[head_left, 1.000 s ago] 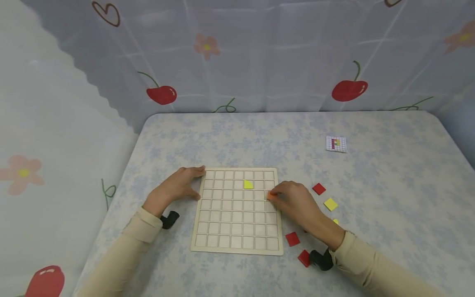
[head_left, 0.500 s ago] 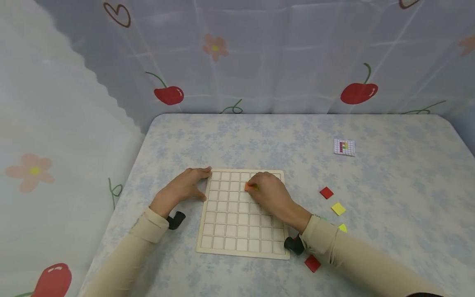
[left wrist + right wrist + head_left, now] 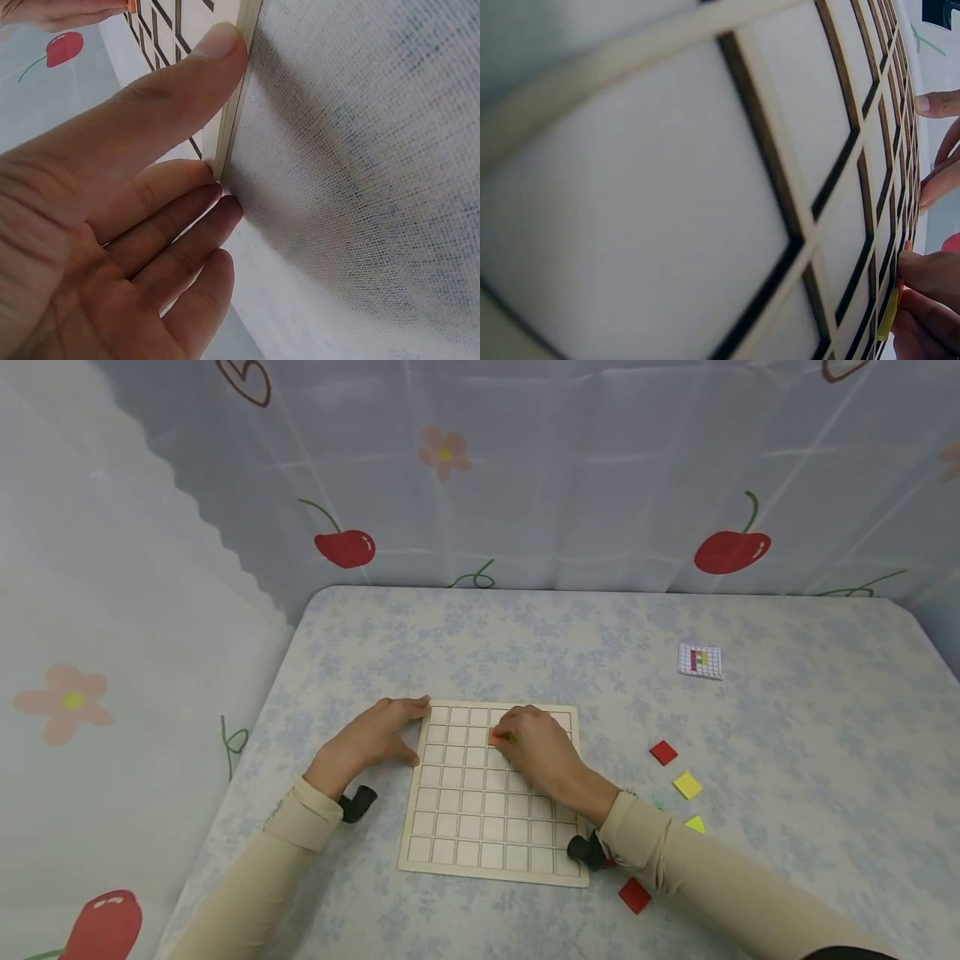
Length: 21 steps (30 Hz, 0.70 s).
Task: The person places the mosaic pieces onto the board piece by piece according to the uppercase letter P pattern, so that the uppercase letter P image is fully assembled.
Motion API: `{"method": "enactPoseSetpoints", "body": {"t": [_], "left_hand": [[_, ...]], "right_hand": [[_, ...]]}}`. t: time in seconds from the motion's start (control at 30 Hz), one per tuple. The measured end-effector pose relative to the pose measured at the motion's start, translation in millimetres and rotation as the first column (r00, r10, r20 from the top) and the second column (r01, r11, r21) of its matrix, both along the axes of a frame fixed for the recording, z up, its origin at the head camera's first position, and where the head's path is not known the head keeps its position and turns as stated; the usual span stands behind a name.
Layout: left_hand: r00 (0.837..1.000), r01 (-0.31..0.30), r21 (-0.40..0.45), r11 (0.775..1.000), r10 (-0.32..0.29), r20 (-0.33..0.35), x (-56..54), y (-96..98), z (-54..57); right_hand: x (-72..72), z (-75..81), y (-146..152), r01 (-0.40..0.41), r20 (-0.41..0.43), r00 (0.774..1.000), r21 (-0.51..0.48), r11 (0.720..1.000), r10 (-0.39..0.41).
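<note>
A pale wooden grid board [image 3: 471, 802] lies flat on the table. My right hand [image 3: 543, 747] is over its upper part and pinches a small orange tile [image 3: 493, 737] between thumb and fingertips. Just right of that tile, a yellow piece [image 3: 889, 315] sits on the board, mostly covered by my fingers in the head view. At the board's left side, my left hand [image 3: 371, 743] touches the edge. In the left wrist view its thumb [image 3: 187, 75] presses the rim, while the extended fingers touch near the corner.
Right of the board lie a red tile [image 3: 663, 752], a yellow square tile [image 3: 687, 786], a yellow piece [image 3: 696, 824] with a curved side and another red tile [image 3: 634, 896]. Farther back is a small card [image 3: 701, 661] with a coloured grid pattern. My right forearm partly covers other pieces.
My right hand has carried the orange tile leftward from the board's right edge to just left of the yellow piece. The left hand stays at the edge. The head view has shifted slightly.
</note>
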State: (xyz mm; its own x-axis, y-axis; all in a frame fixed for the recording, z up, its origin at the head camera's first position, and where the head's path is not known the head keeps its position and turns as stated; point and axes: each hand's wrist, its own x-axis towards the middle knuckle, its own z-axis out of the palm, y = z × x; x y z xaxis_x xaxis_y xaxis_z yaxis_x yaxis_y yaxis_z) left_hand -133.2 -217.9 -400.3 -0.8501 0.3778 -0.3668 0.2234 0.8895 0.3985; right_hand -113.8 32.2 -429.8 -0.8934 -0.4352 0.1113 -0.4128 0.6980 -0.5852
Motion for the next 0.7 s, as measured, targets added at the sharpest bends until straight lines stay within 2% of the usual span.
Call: {"method": "enactPoseSetpoints", "body": {"t": [0.47,0.7], "left_hand": [[1.0,0.005,-0.004,1.0,-0.005,-0.008,2.2,-1.0,-0.6],[1.0,0.014,0.01,1.0,-0.014,-0.016,2.2,-0.8,0.4]], "right_hand": [[0.0,-0.9,4.8,-0.038,0.023,0.999,0.002,0.999,0.038],[7.0,1.1,25.7,-0.032,0.013,0.999,-0.021,0.999,0.032]]}}
